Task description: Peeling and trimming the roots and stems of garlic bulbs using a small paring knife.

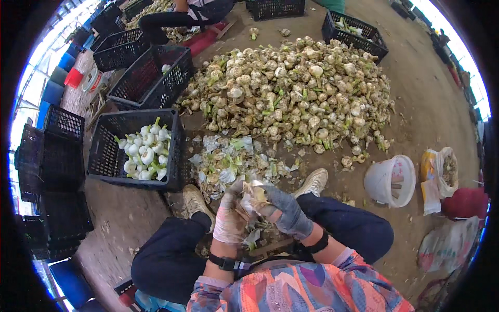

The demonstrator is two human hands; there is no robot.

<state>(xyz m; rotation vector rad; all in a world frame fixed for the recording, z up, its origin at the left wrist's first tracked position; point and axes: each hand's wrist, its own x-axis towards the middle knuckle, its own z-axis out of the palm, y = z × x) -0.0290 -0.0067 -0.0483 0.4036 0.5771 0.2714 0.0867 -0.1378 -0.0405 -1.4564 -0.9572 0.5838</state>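
Between my two gloved hands is a garlic bulb [254, 196] with loose, papery skin. The fingers of my left hand [232, 214], in a whitish glove, are closed round its left side. From the right, my right hand [291, 212], in a grey glove, presses its fingers against the bulb and skin. Much of the bulb is hidden by fingers and peel. Beneath and beyond my hands lies a heap of peeled-off skins [234, 161]. Farther off spreads a big pile of unpeeled garlic [291, 88]. Clean white bulbs [147, 151] with green stems fill part of a black crate [104, 156] at my left.
More black crates [156, 83] stand at the far left, and stacked ones [57, 161] line the left side. A crate [358, 41] sits behind the pile. To my right are a white bucket [371, 182] and a sack [448, 171]. Another person [182, 21] sits at the back.
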